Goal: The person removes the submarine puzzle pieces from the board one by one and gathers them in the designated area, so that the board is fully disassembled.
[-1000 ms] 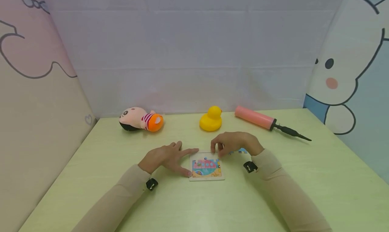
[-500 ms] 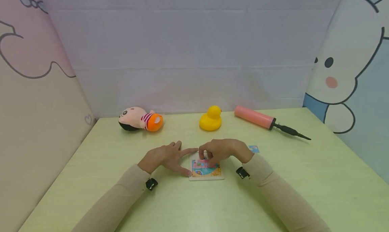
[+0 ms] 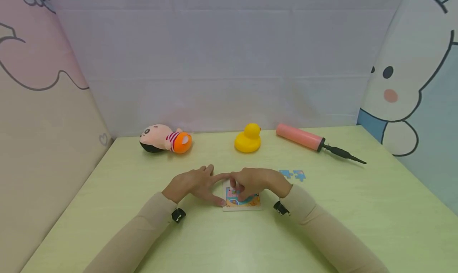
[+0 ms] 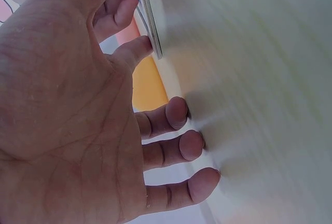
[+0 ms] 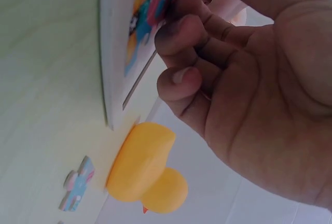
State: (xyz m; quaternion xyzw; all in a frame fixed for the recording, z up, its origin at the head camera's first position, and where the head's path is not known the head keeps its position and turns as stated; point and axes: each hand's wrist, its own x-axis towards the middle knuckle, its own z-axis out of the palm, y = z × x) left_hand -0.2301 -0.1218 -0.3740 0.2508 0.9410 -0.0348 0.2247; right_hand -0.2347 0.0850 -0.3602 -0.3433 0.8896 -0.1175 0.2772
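Note:
A small jigsaw puzzle board (image 3: 243, 209) with a pale frame and a sea picture lies flat mid-table. My left hand (image 3: 195, 183) spans its left side, index finger at the upper corner and thumb at the lower. Its other fingertips (image 4: 202, 185) touch the table in the left wrist view. My right hand (image 3: 255, 179) bends over the board's upper left part, thumb and curled fingers pinching what seems a puzzle piece, mostly hidden by the fingertips. Right of the board lie two loose blue puzzle pieces, a left one (image 3: 285, 173) and a right one (image 3: 299, 174).
A yellow rubber duck (image 3: 247, 140) sits behind the board. A stuffed doll (image 3: 166, 139) lies at the back left, and a pink hand pump (image 3: 300, 137) with a black nozzle at the back right. Panels enclose the table at the back and both sides.
The right hand has moved left from the board's upper right corner to its upper left part, uncovering the two loose pieces. The left hand stays at the board's left side.

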